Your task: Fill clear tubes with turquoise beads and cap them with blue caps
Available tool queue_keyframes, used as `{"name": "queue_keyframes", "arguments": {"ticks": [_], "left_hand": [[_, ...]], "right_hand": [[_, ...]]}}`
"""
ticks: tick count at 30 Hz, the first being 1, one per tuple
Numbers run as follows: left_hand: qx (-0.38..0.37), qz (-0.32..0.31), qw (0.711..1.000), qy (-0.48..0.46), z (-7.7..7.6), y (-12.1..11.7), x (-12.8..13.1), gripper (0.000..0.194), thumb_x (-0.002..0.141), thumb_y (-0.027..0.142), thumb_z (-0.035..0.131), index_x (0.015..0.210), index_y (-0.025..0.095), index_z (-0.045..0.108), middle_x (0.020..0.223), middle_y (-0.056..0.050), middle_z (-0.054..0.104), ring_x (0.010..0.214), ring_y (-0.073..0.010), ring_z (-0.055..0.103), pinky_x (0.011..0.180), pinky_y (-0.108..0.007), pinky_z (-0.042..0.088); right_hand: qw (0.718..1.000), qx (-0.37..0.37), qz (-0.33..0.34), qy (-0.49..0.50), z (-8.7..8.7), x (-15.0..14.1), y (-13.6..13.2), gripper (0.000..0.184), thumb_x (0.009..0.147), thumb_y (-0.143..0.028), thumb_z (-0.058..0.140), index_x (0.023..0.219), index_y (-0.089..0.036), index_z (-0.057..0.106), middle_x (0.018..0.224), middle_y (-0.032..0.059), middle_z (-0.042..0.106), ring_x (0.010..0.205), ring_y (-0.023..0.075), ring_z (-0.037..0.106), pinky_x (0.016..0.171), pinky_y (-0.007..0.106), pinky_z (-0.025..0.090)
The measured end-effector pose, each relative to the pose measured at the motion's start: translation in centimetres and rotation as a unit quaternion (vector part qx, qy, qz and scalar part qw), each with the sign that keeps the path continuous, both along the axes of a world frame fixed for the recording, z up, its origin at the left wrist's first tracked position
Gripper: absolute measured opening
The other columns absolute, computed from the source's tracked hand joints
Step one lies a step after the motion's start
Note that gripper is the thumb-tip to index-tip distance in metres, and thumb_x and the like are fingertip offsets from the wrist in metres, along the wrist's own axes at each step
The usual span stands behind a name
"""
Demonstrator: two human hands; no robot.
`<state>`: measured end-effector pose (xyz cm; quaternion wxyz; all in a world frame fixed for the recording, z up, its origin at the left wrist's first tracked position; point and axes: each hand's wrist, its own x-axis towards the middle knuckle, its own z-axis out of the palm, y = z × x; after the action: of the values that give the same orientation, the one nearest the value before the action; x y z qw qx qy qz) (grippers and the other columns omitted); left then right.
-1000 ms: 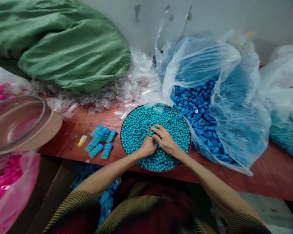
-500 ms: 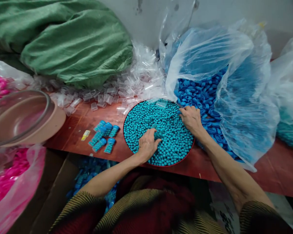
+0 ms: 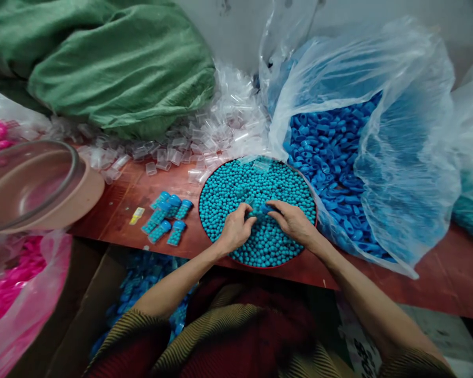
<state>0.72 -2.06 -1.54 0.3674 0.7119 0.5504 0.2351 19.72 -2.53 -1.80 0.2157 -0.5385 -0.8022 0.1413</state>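
Observation:
My left hand (image 3: 235,227) is closed around a small clear container (image 3: 251,210), partly hidden by the fingers, above a round red-rimmed tray (image 3: 316,218) full of teal beads (image 3: 236,184). Facing it, my right hand (image 3: 294,220) pinches a blue cap (image 3: 266,208) close to the container; whether they touch I cannot tell. A clear empty container (image 3: 261,166) lies on the beads at the tray's far side. Left of the tray, several bead-filled containers with blue caps (image 3: 176,232) lie grouped on the red table (image 3: 118,220).
An open plastic bag of blue caps (image 3: 327,152) stands right of the tray. Clear containers (image 3: 177,152) are heaped behind, beside a green sack (image 3: 122,73). At left are a pink basin (image 3: 90,194), a small yellow piece (image 3: 136,216) and a bag of pink pieces (image 3: 16,283).
My right hand has come from the edge of the blue-cap bag leftward over the beads, bringing a blue cap toward the container. My left hand stays nearly in place.

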Motion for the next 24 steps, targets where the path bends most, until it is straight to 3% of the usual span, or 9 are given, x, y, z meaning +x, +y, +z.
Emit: {"name": "queue_keyframes", "arguments": {"ticks": [4, 8, 13, 17, 21, 24], "left_hand": [[-0.025, -0.008, 0.996, -0.089, 0.2, 0.5, -0.6, 0.011, 0.082, 0.021, 0.048, 0.092, 0.019, 0.047, 0.076, 0.002, 0.053, 0.069, -0.0126, 0.052, 0.068, -0.025, 0.044], [-0.066, -0.021, 0.982, -0.177, 0.1, 0.6, -0.6, 0.021, 0.082, 0.023, 0.047, 0.103, 0.019, 0.048, 0.091, -0.001, 0.056, 0.08, -0.013, 0.055, 0.067, -0.023, 0.048], [-0.183, -0.043, 0.949, -0.255, 0.5, -0.1, -0.4, 0.022, 0.082, 0.025, 0.045, 0.103, 0.017, 0.048, 0.08, 0.0, 0.053, 0.063, -0.0119, 0.054, 0.054, -0.024, 0.049], [-0.183, -0.026, 0.945, -0.271, 0.4, -1.0, -0.3, 0.018, 0.08, 0.026, 0.05, 0.095, 0.016, 0.052, 0.077, 0.001, 0.054, 0.062, -0.0098, 0.05, 0.053, -0.021, 0.044], [-0.157, -0.005, 0.954, -0.256, 0.3, -1.4, 0.1, 0.038, 0.079, 0.027, 0.051, 0.116, 0.018, 0.052, 0.089, -0.002, 0.06, 0.064, -0.0098, 0.049, 0.058, -0.022, 0.045], [-0.152, 0.003, 0.954, -0.257, 0.7, -1.5, 0.3, 0.05, 0.08, 0.029, 0.051, 0.128, 0.019, 0.048, 0.086, -0.002, 0.061, 0.059, -0.0091, 0.045, 0.056, -0.022, 0.043]], "right_hand": [[0.996, 0.03, -0.068, -0.043, 1.3, -0.2, -0.3, 0.035, 0.091, -0.023, 0.037, 0.113, -0.013, 0.062, 0.092, 0.0146, 0.067, 0.091, 0.0278, 0.061, 0.082, 0.041, 0.047], [0.994, 0.006, -0.035, 0.106, 2.4, -1.4, -0.2, 0.033, 0.089, -0.026, 0.042, 0.116, -0.02, 0.061, 0.108, 0.0087, 0.068, 0.099, 0.0229, 0.062, 0.087, 0.037, 0.048], [0.982, -0.056, -0.02, 0.178, 2.4, -2.1, -0.4, 0.025, 0.086, -0.028, 0.049, 0.101, -0.023, 0.068, 0.094, 0.0039, 0.072, 0.086, 0.0196, 0.067, 0.079, 0.033, 0.052], [0.985, -0.029, -0.001, 0.17, 1.8, -1.9, -1.6, 0.025, 0.085, -0.026, 0.05, 0.1, -0.021, 0.069, 0.093, 0.0065, 0.072, 0.085, 0.0203, 0.067, 0.078, 0.033, 0.053], [0.981, -0.035, -0.024, 0.192, 1.7, -2.1, -2.4, 0.025, 0.086, -0.026, 0.049, 0.099, -0.023, 0.07, 0.089, 0.0047, 0.073, 0.079, 0.019, 0.068, 0.074, 0.032, 0.054], [0.975, -0.036, -0.057, 0.213, 1.9, -2.3, -2.5, 0.024, 0.085, -0.028, 0.05, 0.096, -0.025, 0.071, 0.089, 0.0035, 0.073, 0.079, 0.0189, 0.068, 0.074, 0.031, 0.054]]}}
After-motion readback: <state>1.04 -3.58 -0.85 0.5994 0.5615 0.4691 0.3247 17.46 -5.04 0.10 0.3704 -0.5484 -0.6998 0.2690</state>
